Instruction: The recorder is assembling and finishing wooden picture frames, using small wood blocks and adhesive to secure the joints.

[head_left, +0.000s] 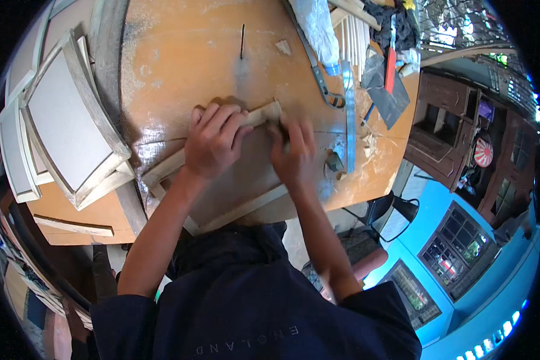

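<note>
A wooden frame (246, 203) with a grey panel lies at the near edge of the orange table, against my body. My left hand (213, 143) is closed over the frame's far bar, knuckles up. The pale end of a wooden bar (266, 114) shows between my hands. At the right corner of that bar is my right hand (295, 150), its fingers bent and smeared by motion. Its thumb is close to the bar's end; whether it grips anything is unclear. My forearms hide part of the frame's left and right sides.
Several similar frames (72, 120) lean together at the left. A loose wooden strip (72, 225) lies below them. A dark slit (242, 42) is in the orange tabletop (186, 66). At the right are a handsaw (324, 84), a metal ruler (348, 120) and a red-handled tool (391, 69).
</note>
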### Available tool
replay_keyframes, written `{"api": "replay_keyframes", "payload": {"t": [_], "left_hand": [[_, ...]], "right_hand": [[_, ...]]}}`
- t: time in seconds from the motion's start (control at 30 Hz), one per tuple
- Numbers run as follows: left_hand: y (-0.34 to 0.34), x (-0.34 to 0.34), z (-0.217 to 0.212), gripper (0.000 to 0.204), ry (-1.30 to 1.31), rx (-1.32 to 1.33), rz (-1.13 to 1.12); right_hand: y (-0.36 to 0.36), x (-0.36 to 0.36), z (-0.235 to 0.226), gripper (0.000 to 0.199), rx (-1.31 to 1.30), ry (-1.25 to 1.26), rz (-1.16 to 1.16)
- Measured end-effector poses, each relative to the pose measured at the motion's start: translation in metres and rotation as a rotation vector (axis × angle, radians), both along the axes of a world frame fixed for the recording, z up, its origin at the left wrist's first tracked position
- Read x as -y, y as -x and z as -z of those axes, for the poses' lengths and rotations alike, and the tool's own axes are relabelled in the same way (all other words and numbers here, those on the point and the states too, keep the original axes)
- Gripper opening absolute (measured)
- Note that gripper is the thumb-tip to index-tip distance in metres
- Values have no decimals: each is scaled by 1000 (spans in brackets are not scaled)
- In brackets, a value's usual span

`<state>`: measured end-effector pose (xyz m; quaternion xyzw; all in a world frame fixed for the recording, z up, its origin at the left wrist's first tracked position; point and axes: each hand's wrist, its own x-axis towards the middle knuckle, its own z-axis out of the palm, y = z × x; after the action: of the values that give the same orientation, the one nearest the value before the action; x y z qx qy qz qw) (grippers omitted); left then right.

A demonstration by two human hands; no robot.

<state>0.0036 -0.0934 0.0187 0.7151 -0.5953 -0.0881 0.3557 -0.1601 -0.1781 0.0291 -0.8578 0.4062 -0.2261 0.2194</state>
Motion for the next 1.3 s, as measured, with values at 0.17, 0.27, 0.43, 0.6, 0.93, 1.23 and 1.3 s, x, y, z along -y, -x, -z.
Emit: {"api": "replay_keyframes", "payload": {"t": [0.17,0.27,0.43,0.6,0.93,1.23,1.3], "left_hand": [[3,-6,2,20,6,-16,8],[0,-5,2,21,-10,3,-20],[3,-2,4,20,9,5,1],[2,-4,2,20,-11,1,-10],[4,-5,2,20,5,0,-2],[4,-7,1,19,6,-2,-3],[6,-4,0,19,7,-1,13]], "right_hand": [[-11,7,-4,20,10,51,20],[11,-15,2,21,12,-68,7],[-29,22,0,19,43,14,24],[6,-8,6,18,21,-67,-20],[5,-21,-7,22,-17,-109,32],[1,-31,-3,20,6,-91,69],[-11,0,1,20,3,-66,61]]}}
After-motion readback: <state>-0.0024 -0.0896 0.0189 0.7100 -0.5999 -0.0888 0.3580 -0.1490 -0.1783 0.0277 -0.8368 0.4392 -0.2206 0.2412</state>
